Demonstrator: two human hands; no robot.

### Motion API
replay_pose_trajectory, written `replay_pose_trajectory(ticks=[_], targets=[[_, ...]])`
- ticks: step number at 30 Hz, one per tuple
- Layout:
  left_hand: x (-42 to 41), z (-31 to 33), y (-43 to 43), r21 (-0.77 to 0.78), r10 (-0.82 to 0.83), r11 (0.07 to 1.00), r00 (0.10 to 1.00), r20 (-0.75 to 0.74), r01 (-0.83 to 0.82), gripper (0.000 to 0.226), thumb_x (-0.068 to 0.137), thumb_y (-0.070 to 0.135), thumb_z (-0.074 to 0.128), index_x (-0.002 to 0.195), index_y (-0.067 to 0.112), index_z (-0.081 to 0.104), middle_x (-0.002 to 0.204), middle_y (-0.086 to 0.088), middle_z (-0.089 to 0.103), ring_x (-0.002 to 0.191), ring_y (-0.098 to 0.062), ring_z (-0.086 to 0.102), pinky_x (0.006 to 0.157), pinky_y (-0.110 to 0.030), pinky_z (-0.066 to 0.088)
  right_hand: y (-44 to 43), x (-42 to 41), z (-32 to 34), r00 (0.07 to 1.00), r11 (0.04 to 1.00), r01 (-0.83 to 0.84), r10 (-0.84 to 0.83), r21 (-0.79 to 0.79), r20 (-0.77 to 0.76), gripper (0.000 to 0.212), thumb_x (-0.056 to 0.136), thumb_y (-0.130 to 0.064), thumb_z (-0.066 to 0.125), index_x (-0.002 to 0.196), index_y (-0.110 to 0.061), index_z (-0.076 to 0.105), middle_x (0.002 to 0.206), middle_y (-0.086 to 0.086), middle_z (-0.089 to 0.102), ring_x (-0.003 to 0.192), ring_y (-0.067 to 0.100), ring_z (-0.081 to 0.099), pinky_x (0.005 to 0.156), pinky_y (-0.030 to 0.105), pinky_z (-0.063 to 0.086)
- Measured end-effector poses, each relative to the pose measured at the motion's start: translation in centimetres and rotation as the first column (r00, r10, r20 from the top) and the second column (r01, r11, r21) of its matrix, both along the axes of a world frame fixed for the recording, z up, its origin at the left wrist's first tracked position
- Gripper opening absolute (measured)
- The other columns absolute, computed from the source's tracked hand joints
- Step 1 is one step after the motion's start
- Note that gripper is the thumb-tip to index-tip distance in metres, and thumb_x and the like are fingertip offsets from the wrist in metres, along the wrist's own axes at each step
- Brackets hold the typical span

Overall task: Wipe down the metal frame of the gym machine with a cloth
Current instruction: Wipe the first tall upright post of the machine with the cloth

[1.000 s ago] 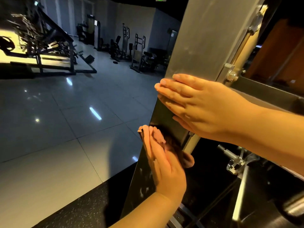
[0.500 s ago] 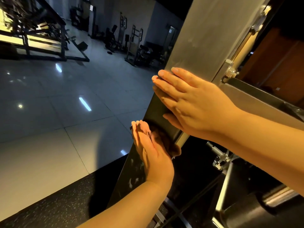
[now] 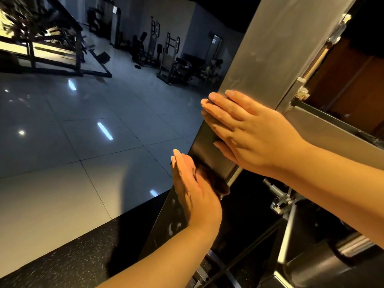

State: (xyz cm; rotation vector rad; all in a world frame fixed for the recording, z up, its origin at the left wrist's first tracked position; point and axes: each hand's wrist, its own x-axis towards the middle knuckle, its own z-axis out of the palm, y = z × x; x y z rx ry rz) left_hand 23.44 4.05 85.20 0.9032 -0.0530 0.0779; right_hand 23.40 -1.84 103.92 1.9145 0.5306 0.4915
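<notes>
A wide metal upright of the gym machine's frame (image 3: 276, 50) slants from upper right to lower left, bright above and dark below. My right hand (image 3: 249, 132) lies flat on its front face with straight fingers. Below it, my left hand (image 3: 193, 190) presses a dark brownish cloth (image 3: 216, 181) against the upright's left side with straight fingers. Most of the cloth is hidden behind the hand; only a dark bunch shows beside the frame's edge.
A cross beam (image 3: 332, 129) joins the upright at right, with a bolt (image 3: 302, 93) near the joint. A pin and bracket (image 3: 278, 196) and a black roller (image 3: 315, 265) sit lower right. Glossy floor tiles (image 3: 83, 125) stretch left; other machines (image 3: 170, 63) stand far back.
The view has drifted slightly. My left hand with the cloth has slid a little along the upright's side; my right hand stays flat on the front face.
</notes>
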Motion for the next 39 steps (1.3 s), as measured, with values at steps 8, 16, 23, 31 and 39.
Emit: replay_pose_trajectory(ticks=[8, 16, 23, 31, 39], targets=[[0.0, 0.5, 0.4, -0.038, -0.004, 0.999, 0.942, -0.335, -0.009, 0.050, 0.112, 0.017, 0.038, 0.151, 0.049, 0.034, 0.140, 0.034, 0.038, 0.125, 0.013, 0.044, 0.101, -0.011, 0.038, 0.5, -0.1, -1.0, 0.999, 0.999, 0.039, -0.040, -0.033, -0.023, 0.066, 0.106, -0.039, 0.021, 0.155, 0.004, 0.032, 0.163, 0.024, 0.027, 0.154, 0.040, 0.021, 0.126, 0.053, 0.016], [-0.8, 1.1, -0.8, 0.000, 0.018, 1.000, 0.999, -0.039, -0.018, 0.053, 0.092, 0.076, 0.047, 0.142, 0.074, 0.028, 0.164, 0.032, 0.022, 0.156, -0.005, 0.021, 0.124, -0.058, 0.029, 0.6, -0.1, -1.6, 0.997, 0.996, 0.048, -0.053, -0.077, -0.061, 0.069, 0.105, -0.041, 0.013, 0.155, 0.001, 0.032, 0.163, 0.023, 0.027, 0.154, 0.039, 0.022, 0.126, 0.052, 0.014], [0.0, 1.0, -0.3, -0.154, 0.025, 0.985, 0.943, -0.331, -0.080, 0.035, 0.112, 0.045, 0.036, 0.144, 0.056, 0.044, 0.130, 0.035, 0.048, 0.139, -0.005, 0.048, 0.118, -0.038, 0.037, 0.7, -0.3, -1.6, 0.996, 0.994, 0.053, -0.060, -0.091, -0.069, 0.067, 0.106, -0.041, 0.016, 0.157, 0.001, 0.027, 0.165, 0.022, 0.023, 0.155, 0.038, 0.018, 0.127, 0.051, 0.013], [-1.3, 0.7, -1.7, 0.167, 0.091, 0.978, 0.977, 0.191, -0.124, 0.052, 0.107, 0.056, 0.039, 0.149, 0.071, 0.013, 0.167, 0.035, 0.005, 0.156, 0.006, -0.001, 0.130, -0.047, 0.016, 0.3, -0.5, -2.5, 0.996, 0.996, 0.046, -0.051, -0.083, -0.069, 0.066, 0.105, -0.035, 0.007, 0.158, 0.001, 0.021, 0.166, 0.024, 0.015, 0.156, 0.040, 0.012, 0.128, 0.053, 0.005], [0.7, -2.3, -0.2, -0.117, 0.022, 0.988, 0.846, -0.532, -0.099, 0.047, 0.113, 0.048, 0.027, 0.155, 0.031, 0.039, 0.136, 0.018, 0.049, 0.115, 0.007, 0.053, 0.097, -0.014, 0.029, 0.5, -1.1, -2.9, 0.994, 0.995, 0.052, -0.060, -0.089, -0.088, 0.063, 0.105, -0.037, 0.019, 0.155, -0.003, 0.035, 0.165, 0.020, 0.025, 0.154, 0.036, 0.022, 0.127, 0.051, 0.010]])
